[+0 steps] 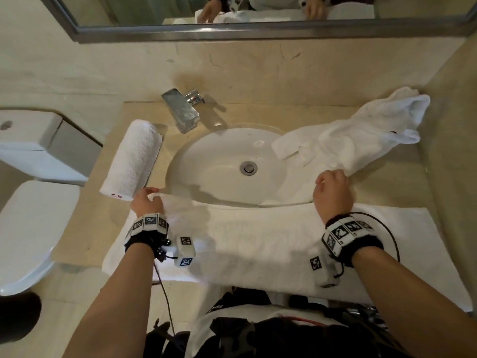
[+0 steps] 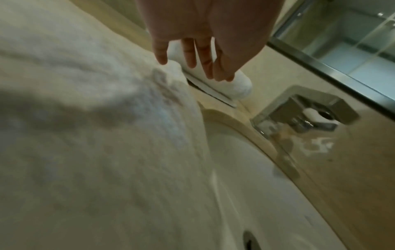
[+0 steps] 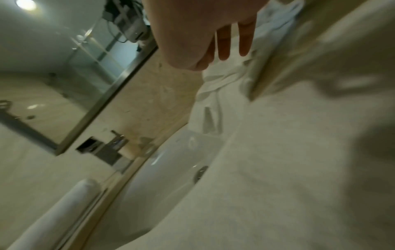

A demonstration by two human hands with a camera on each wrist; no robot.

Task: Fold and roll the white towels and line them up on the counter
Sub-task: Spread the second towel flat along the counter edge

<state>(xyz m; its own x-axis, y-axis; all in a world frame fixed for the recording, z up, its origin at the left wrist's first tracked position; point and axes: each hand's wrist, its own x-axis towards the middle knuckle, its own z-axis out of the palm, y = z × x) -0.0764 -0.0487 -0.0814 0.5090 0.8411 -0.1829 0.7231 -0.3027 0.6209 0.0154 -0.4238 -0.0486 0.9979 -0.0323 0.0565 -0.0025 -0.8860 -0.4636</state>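
Across the lower middle of the head view, a flat white towel (image 1: 271,236) lies spread along the front edge of a beige worktop (image 1: 402,184), overlapping the rim of a white sink (image 1: 219,156). The left hand (image 1: 147,201) and right hand (image 1: 331,192) rest at its far edge; both wrist views show straight, relaxed fingers (image 2: 190,54) gripping nothing. At centre left lies a rolled towel (image 1: 133,158); at upper right, a crumpled towel (image 1: 361,135). A chrome tap (image 1: 182,109) stands behind the sink.

A chrome faucet (image 1: 183,111) stands behind the white sink (image 1: 222,161), beneath a mirror (image 1: 258,11), toilet (image 1: 33,192) alongside.
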